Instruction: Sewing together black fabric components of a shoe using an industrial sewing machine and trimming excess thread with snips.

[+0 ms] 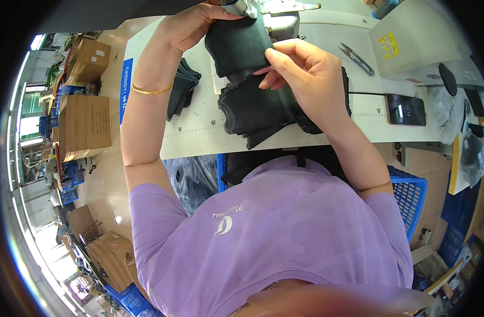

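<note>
A dark green-black fabric piece (235, 48) lies at the head of a sewing machine (284, 24), its far edge beside a shiny metal part. My left hand (192, 26) is closed on its far left edge, close to that metal part; some of the fingers are hidden. At the fabric's right edge, my right hand (308, 68) pinches it between thumb and forefinger, the other fingers curled. Just below, nearer to me, a stack of similar dark fabric pieces (255, 111) rests on the white table (200, 140). A smaller dark fabric pile (183, 87) sits beside my left forearm.
Thread snips (358, 59) and a phone (405, 110) lie on the table's right side, near a white machine housing (421, 47). Blue baskets (408, 198) stand under the table's front edge. Cardboard boxes (86, 124) line the floor to the left.
</note>
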Available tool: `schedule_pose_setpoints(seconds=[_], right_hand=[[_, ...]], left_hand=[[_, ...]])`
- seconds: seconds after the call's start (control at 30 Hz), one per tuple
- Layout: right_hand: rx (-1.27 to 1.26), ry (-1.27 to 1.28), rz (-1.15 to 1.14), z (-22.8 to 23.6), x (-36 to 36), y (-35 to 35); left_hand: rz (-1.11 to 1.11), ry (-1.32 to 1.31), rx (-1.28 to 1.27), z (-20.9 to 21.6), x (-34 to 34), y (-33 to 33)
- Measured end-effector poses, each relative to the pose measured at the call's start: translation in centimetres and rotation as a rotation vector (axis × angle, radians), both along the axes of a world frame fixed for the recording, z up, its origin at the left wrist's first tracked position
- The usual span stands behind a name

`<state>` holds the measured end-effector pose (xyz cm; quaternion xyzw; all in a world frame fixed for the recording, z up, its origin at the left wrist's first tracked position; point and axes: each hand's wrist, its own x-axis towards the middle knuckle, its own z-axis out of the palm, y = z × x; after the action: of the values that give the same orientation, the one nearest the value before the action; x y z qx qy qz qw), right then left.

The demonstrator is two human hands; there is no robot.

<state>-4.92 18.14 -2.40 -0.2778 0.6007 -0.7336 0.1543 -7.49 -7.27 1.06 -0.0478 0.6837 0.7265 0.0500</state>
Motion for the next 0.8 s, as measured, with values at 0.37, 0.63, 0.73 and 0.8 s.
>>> schedule_pose_setpoints(seconds=[0.37,0.63,0.73,0.8], right_hand=[[0.007,0.006,-0.019,-0.1,-1.1,-0.6],[-0.041,0.006,0.001,-0.3,-1.5,-1.3],[-0.018,0.034,-0.017,-0.3,-1.4,-1.3],[-0.022,0.041,-0.053,-0.5,-1.4,-1.0]], left_hand=[[0.089,0.339,-0.173,-2.2,-0.8,-1.0],[0.336,0.601,-0.685,-2.7,0.6,0.4],[0.422,0.705,-0.872,-2.7,1.1,1.5],[0.49,0.771,-0.95,-2.8,3.1,4.6]])
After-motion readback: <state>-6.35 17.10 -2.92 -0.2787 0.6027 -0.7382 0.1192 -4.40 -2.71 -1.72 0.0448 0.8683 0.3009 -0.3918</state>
